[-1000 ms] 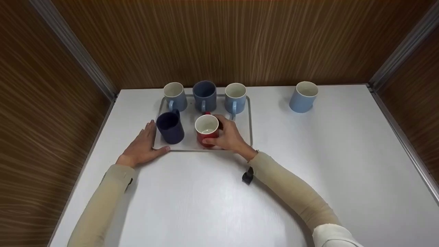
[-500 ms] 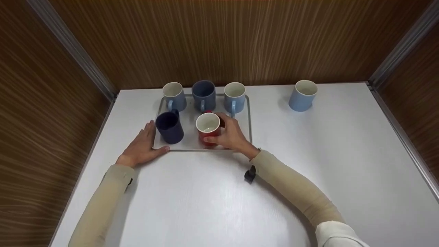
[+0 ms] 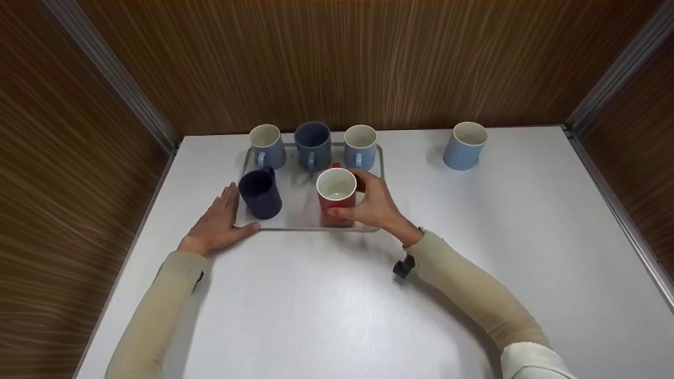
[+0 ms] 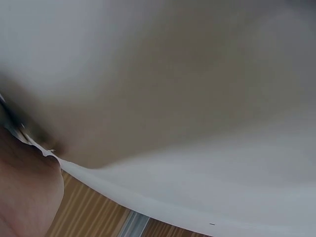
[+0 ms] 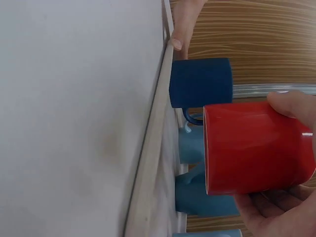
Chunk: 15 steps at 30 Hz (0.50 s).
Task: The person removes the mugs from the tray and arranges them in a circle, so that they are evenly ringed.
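Note:
My right hand (image 3: 371, 205) grips a red mug (image 3: 337, 206) with a white inside, thumb on the near side and fingers round its right. In the right wrist view, the red mug (image 5: 256, 148) hangs a little above the grey tray (image 3: 300, 229). At the tray's front left corner, my left hand (image 3: 215, 225) lies with straight fingers along the left edge and its thumb on the front edge. Right beside that hand, a dark navy mug (image 3: 265, 202) stands on the tray, its handle pointing away. The left wrist view shows mostly white table and part of the hand (image 4: 29, 192).
Along the tray's back stand a light blue mug (image 3: 273, 153), a slate blue mug (image 3: 318, 150) and another light blue mug (image 3: 365, 152), handles toward me. Apart from the tray, a light blue mug (image 3: 463, 152) stands at the back right. Wood-grain walls (image 3: 337, 63) enclose the white table (image 3: 316, 295).
My right hand has carried the red mug to the right and raised it slightly over the tray. The left hand and the other mugs have stayed in place.

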### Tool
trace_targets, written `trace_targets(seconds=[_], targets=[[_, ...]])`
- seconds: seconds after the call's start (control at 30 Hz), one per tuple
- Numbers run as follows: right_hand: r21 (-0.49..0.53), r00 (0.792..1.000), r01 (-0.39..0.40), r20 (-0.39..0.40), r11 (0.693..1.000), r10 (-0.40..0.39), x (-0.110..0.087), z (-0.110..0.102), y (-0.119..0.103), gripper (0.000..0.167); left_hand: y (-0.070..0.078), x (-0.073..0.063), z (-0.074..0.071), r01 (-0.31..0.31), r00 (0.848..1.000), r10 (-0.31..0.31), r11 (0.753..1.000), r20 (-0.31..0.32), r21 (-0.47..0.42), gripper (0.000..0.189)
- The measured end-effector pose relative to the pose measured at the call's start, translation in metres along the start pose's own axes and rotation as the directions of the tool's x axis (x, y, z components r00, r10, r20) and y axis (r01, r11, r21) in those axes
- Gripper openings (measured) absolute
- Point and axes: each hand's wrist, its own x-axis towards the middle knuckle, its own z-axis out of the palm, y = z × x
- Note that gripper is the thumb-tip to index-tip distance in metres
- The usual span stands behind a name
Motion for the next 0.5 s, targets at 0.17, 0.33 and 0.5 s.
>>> trace_targets(seconds=[0.17,0.33,0.5], targets=[[-0.019,1.0,0.028,-0.01,0.999,-0.028,-0.007,-0.014,-0.004,0.08,-0.002,0.001,0.001,0.001,1.0,-0.001,1.0,0.0,0.011,0.122],[-0.037,0.999,0.026,-0.019,0.999,-0.027,-0.014,-0.034,-0.007,0.08,-0.002,0.002,0.0,0.003,1.0,-0.003,1.0,0.002,0.015,0.122],[-0.059,0.999,0.007,-0.052,0.998,-0.01,-0.02,-0.057,-0.009,0.079,-0.001,0.002,0.0,-0.006,1.0,0.006,1.0,-0.008,0.009,0.122]])
